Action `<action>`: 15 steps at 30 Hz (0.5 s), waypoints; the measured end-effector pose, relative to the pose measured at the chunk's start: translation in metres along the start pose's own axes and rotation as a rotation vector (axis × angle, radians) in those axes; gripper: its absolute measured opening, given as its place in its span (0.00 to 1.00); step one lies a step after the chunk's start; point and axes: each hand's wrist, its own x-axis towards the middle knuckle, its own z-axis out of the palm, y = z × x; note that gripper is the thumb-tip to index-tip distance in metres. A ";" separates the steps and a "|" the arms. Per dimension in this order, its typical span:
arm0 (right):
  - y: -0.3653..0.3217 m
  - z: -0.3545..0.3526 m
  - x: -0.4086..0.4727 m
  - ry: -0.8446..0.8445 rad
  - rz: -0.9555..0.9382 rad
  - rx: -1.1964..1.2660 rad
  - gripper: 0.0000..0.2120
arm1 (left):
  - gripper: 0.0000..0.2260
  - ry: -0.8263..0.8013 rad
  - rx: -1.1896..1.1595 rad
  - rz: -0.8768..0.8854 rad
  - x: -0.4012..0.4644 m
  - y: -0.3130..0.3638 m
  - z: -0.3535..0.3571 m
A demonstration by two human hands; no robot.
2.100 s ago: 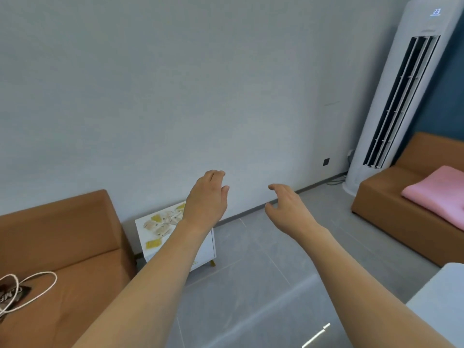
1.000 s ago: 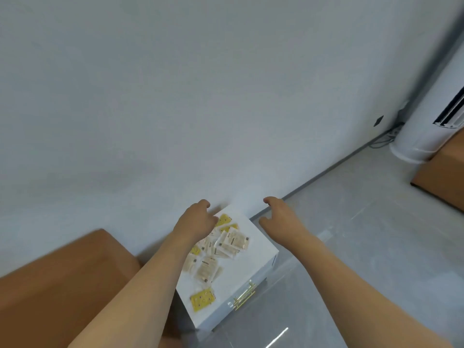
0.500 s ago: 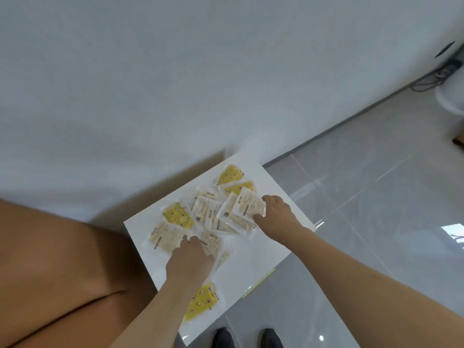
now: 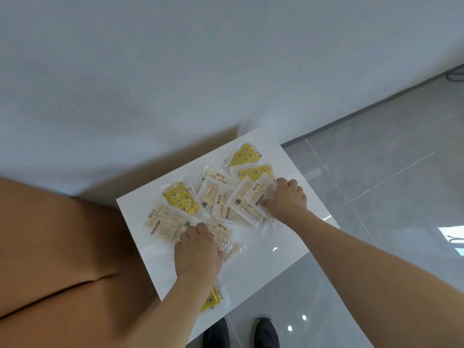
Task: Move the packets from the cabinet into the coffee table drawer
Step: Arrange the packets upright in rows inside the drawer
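Several flat packets, some yellow point(image 4: 180, 198) and some beige, lie scattered and overlapping on the white cabinet top point(image 4: 263, 262). My left hand point(image 4: 198, 252) sits on the near part of the pile, its fingers curled onto a beige packet point(image 4: 165, 222) and the one beside it. My right hand point(image 4: 286, 199) pinches the right edge of another beige packet point(image 4: 251, 199), thumb on top. One yellow packet point(image 4: 212, 300) lies apart, partly under my left forearm. Two more yellow packets point(image 4: 244, 155) lie at the far edge. The coffee table drawer is out of view.
A brown sofa point(image 4: 62, 247) stands against the cabinet's left side. The pale wall runs right behind the cabinet. Grey tiled floor point(image 4: 376, 184) opens to the right. My dark shoes point(image 4: 266, 332) stand at the cabinet's near edge.
I have walked up to the cabinet and looked down on it. Both hands came down onto the packets, and the fingers of both have closed on beige packets.
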 end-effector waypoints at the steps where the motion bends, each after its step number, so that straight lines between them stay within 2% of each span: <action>1: 0.000 0.001 0.001 -0.006 0.032 0.028 0.34 | 0.34 -0.014 -0.014 -0.006 0.002 -0.001 0.001; 8: 0.011 0.001 0.001 -0.088 0.200 0.196 0.33 | 0.32 -0.065 -0.079 0.051 0.002 -0.005 -0.001; 12: 0.018 -0.001 -0.002 -0.085 0.181 0.327 0.19 | 0.32 -0.014 -0.232 0.080 -0.006 -0.017 -0.009; 15: 0.028 -0.003 -0.008 -0.079 0.169 0.647 0.10 | 0.29 -0.120 -0.514 0.025 -0.012 -0.031 -0.014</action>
